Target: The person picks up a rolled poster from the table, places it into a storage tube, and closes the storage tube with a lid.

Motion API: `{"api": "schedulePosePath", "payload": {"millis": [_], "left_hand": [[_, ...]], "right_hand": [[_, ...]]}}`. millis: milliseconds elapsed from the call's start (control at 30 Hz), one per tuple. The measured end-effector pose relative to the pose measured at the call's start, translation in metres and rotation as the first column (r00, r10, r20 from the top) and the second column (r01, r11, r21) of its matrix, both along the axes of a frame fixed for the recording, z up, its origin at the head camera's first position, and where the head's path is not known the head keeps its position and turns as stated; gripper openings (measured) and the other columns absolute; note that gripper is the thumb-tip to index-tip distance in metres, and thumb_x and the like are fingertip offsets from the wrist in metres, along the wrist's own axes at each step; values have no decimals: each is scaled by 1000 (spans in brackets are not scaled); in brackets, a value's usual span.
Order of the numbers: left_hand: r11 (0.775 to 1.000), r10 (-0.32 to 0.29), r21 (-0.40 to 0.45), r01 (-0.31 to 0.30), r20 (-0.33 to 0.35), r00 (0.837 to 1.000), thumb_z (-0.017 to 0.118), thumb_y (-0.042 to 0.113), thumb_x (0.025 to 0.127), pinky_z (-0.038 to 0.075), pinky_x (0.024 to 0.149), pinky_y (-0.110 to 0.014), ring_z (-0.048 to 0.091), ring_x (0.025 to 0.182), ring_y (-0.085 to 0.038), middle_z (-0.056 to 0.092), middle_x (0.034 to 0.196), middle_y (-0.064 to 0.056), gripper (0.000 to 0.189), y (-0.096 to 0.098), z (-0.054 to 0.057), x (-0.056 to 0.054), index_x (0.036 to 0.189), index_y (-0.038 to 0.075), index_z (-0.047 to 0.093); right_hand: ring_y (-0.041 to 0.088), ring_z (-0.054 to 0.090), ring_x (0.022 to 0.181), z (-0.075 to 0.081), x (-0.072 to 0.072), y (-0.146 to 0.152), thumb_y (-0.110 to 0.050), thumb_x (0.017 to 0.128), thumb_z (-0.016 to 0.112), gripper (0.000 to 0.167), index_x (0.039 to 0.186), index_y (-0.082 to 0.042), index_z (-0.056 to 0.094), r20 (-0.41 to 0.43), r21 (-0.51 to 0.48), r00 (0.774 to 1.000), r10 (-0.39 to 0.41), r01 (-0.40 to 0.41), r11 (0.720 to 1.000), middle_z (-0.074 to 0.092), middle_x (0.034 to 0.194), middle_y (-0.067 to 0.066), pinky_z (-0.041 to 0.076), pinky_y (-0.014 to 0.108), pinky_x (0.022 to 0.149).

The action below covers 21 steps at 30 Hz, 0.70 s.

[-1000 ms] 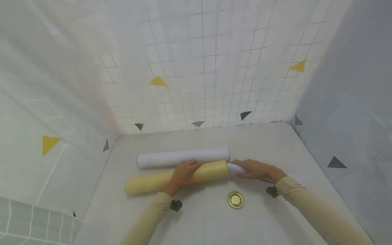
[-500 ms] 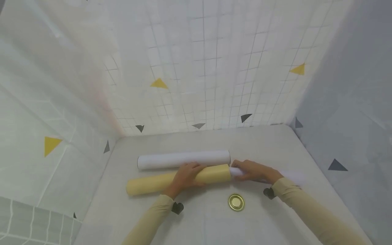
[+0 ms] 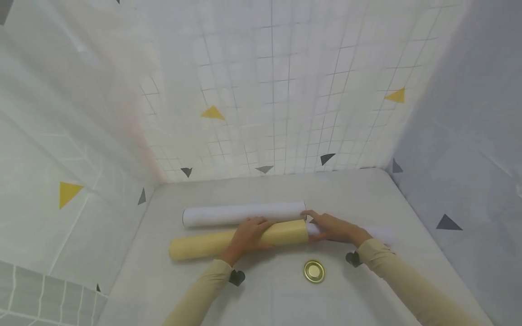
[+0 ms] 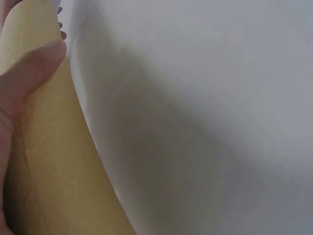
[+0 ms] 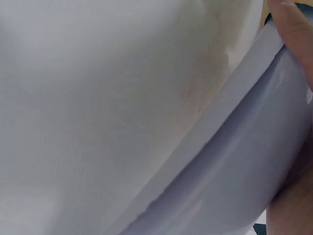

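My left hand [image 3: 248, 235] grips a yellow paper-covered tube [image 3: 200, 246] from above, lying slanted on the pale surface. In the left wrist view its thumb lies along the yellow tube [image 4: 63, 161]. Out of the tube's right end comes a pale lavender rolled sheet [image 3: 381, 234]. My right hand [image 3: 334, 227] holds that roll close to the tube's mouth, with a finger reaching toward the white tube [image 3: 240, 214] behind. The right wrist view shows a loose long edge on the rolled sheet [image 5: 239, 161] and my thumb against it. How far the roll goes inside is hidden.
A round gold lid [image 3: 314, 271] lies in front of the hands. Behind the surface [image 3: 346, 185] rises a white gridded wall [image 3: 244, 81]. Sheeted walls also stand at left and right, marked with yellow and dark triangles.
The lavender roll's far end has shifted left toward the yellow tube, and my right hand has moved slightly left with it. A right finger now stretches to the white tube's end. My left hand keeps its grip.
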<state>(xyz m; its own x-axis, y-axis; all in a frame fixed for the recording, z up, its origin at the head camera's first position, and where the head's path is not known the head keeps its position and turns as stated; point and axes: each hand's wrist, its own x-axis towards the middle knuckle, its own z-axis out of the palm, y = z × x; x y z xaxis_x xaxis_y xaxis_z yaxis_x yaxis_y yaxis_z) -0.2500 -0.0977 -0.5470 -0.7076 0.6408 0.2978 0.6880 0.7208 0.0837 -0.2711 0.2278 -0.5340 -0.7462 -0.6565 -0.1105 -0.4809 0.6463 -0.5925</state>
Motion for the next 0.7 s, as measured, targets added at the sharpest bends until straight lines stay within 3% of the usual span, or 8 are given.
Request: {"api": "schedulePosePath", "payload": {"millis": [100,267,467,700], "left_hand": [[1000,0,2,0,-1,1000,86,60,69,54,86,-36,69,110,-17,74,121,4,81,0,0,0,137,20,65],[1000,-1,10,1,16,1000,86,60,69,54,89,-38,70,111,-18,74,122,3,82,2,0,0,138,20,65],[1000,8,-4,-8,19,1000,85,60,71,55,91,-38,70,112,-17,73,123,4,81,3,1,2,138,22,64],[1000,25,-10,-24,43,999,85,59,71,55,94,-38,68,115,-18,73,125,3,78,2,-1,4,137,21,64]], "right_hand": [[22,70,115,-2,0,-1,-37,83,85,91,155,-15,34,-6,-8,1000,-2,2,1000,74,126,10,54,41,99],[37,60,134,-3,-1,-2,-37,79,88,99,158,-15,32,15,-36,1000,-7,7,999,64,143,16,43,61,115],[34,57,134,0,2,6,-37,77,89,103,160,-15,31,-26,-21,999,-19,19,1000,60,144,10,44,59,113],[33,55,137,0,3,35,-40,75,90,106,160,-13,31,-63,42,996,-61,64,997,61,144,8,44,57,115]]}}
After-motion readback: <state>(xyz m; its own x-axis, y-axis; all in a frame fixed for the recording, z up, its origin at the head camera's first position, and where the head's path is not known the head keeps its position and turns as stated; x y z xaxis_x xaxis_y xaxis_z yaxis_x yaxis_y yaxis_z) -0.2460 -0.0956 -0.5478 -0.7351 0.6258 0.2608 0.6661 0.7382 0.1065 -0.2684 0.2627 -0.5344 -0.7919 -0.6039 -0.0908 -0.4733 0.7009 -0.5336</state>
